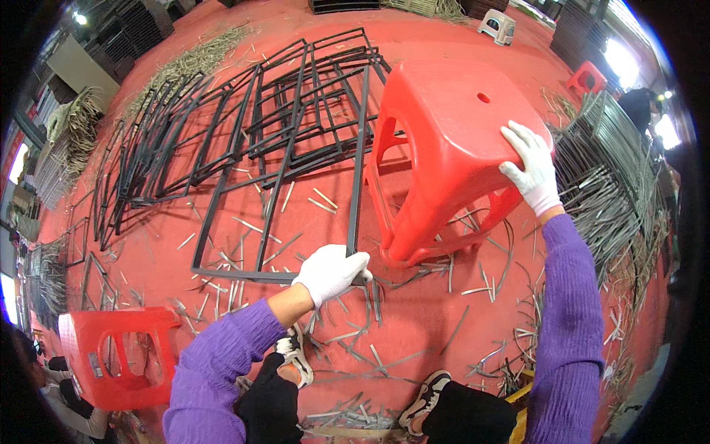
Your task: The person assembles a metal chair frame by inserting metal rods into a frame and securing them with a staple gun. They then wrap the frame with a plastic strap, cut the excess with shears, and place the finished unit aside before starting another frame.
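My left hand (pixel 330 274), in a white glove, is closed around the near corner of a black rectangular metal frame (pixel 276 194). The frame slopes away from me, its far part among other dark frames (pixel 310 111). To the right, my right hand (pixel 532 166), also gloved in white, rests on the near right corner of a red plastic stool (pixel 462 111). Its fingers are spread over the seat's edge, and the palm side is hidden. The stool has arched openings in its sides and a small hole in the seat.
Cut strips (pixel 355 325) litter the red floor (pixel 436 22). A second red stool (pixel 118 370) lies at the lower left, beside a partly visible person. Bundled frames and strips (pixel 606 170) stand at the right. A small pale stool (pixel 498 27) is far back.
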{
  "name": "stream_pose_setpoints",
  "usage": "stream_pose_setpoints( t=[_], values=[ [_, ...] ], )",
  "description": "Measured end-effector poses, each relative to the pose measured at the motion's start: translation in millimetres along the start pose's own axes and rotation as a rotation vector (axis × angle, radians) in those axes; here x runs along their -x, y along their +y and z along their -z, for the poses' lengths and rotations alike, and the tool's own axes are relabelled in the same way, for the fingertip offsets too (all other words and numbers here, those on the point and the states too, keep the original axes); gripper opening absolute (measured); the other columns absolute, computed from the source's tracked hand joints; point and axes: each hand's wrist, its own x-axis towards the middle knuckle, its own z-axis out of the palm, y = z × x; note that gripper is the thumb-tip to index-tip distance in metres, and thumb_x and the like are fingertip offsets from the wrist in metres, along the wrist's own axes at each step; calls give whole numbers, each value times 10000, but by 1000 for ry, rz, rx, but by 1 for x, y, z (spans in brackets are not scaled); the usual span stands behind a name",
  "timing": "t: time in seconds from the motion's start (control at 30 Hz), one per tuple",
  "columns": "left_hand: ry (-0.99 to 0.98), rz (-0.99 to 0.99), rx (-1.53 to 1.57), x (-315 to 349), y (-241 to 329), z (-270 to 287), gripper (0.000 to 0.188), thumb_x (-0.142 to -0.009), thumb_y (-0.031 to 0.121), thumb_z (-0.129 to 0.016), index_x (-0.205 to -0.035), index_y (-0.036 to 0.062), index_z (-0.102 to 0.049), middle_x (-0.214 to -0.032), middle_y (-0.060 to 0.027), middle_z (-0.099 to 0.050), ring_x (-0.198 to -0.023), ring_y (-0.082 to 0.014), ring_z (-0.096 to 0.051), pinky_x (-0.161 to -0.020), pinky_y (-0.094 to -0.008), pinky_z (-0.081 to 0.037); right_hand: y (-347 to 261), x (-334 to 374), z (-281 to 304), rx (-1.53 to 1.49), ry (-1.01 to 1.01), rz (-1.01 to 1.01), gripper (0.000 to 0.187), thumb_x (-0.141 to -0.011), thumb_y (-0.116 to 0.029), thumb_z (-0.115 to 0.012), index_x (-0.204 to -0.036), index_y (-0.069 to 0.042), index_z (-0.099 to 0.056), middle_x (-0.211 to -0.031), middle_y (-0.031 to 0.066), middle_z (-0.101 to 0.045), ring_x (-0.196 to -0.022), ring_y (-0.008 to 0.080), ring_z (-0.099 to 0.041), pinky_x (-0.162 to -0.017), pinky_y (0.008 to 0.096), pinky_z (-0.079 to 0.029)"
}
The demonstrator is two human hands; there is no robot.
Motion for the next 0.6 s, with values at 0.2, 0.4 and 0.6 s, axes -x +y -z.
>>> stream_pose_setpoints(
  t=[0.2,0.4,0.6],
  values=[
    [89,-39,1,81,70,13,393,-924,338,-503,-812,2,-675,-767,-103,-721,-742,-209,-696,-733,-327,-524,-26,31,5,-74,118,-214,616,-863,-379,-683,-1379,-78,-534,-1428,147,-497,-1316,339,-441,-1124,427,-327],
    [304,38,88,165,125,69,159,-866,188,-676,-829,35,-701,-666,23,-573,-606,-78,-511,-587,-255,-404,-76,153,28,-425,140,-316,430,-887,-183,-656,-1297,-62,-601,-1353,155,-577,-1278,314,-517,-1117,410,-376],
    [465,-23,291,291,125,87,192,-915,191,-625,-958,16,-693,-678,70,-561,-583,-9,-461,-530,-200,-353,-135,290,58,-605,-147,-589,340,-915,-186,-640,-1232,-61,-644,-1237,125,-643,-1191,278,-577,-1013,370,-468]
  ],
)
